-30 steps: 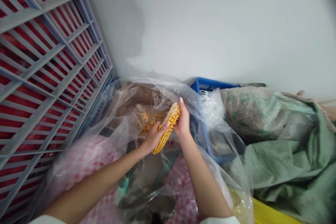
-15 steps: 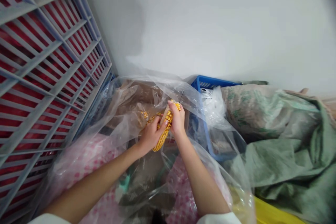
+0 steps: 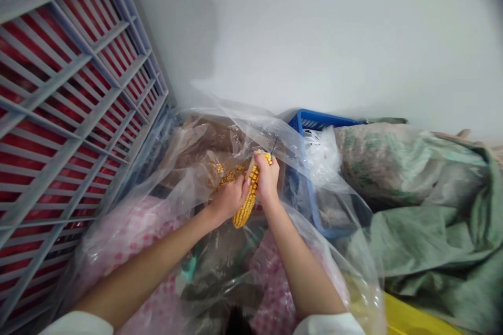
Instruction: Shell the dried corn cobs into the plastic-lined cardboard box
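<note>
A yellow corn cob [image 3: 246, 205] is held upright and slightly tilted between both my hands, over an open clear plastic bag [image 3: 204, 167]. My left hand [image 3: 228, 200] wraps around the cob's lower half. My right hand [image 3: 267, 178] is closed over its upper end, thumb on the kernels. Loose yellow kernels [image 3: 226, 177] lie in the bag just beyond my left hand.
A grey lattice crate wall backed with red [image 3: 66, 110] stands at the left. A blue plastic basket [image 3: 314, 123] sits behind the bag. Green woven sacks [image 3: 424, 204] pile up on the right. A yellow edge [image 3: 408, 316] shows at the bottom right. A white wall is behind.
Both hands have closed tighter around the cob, the right hand curling over its top; more of the cob is covered than a second ago. The cob has dropped slightly.
</note>
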### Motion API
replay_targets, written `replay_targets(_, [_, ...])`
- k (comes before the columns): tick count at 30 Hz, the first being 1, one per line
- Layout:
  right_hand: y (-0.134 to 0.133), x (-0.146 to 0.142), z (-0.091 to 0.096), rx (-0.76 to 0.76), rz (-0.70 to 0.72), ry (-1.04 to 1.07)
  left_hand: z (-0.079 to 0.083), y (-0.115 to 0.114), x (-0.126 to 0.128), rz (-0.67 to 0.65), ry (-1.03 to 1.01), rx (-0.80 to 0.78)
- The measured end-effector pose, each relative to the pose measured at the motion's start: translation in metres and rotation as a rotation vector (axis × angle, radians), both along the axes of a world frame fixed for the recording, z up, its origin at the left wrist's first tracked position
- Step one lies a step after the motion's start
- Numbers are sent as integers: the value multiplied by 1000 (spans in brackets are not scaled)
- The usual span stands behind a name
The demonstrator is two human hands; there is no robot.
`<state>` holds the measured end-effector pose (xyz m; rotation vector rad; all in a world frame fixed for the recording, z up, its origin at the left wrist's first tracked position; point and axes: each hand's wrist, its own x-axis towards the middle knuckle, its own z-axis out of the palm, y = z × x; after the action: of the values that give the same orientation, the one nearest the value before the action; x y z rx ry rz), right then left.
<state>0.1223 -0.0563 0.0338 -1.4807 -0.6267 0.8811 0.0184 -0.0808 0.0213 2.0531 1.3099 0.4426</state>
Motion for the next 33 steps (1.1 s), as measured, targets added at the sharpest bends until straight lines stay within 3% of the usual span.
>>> replay_targets(2, [0, 0, -3, -15, -14, -14, -3, -1, 1, 29, -63, -32])
replay_targets(7, [3, 3, -7, -54, -53, -8, -13, 3, 7, 245, -289, -135])
replay_targets(12, [10, 16, -6, -111, -103, 10, -22, 19, 4, 350, -425, -346])
replay_targets(14, [11, 20, -7, -108, -94, -15, -18, 23, 0, 340, -417, -254])
replay_targets(16, [11, 21, -8, -87, -53, -43, -11, 24, -4, 243, -426, -139])
replay_targets(20, [9, 10, -4, -75, 15, 20, -2, 19, -3, 61, -391, -229])
replay_targets(26, [9, 2, 9, -100, 59, 313, -11, 16, 3, 238, -474, -280])
replay_targets(33, [6, 0, -4, -80, 4, 13, -1, 13, 2, 162, -351, -233])
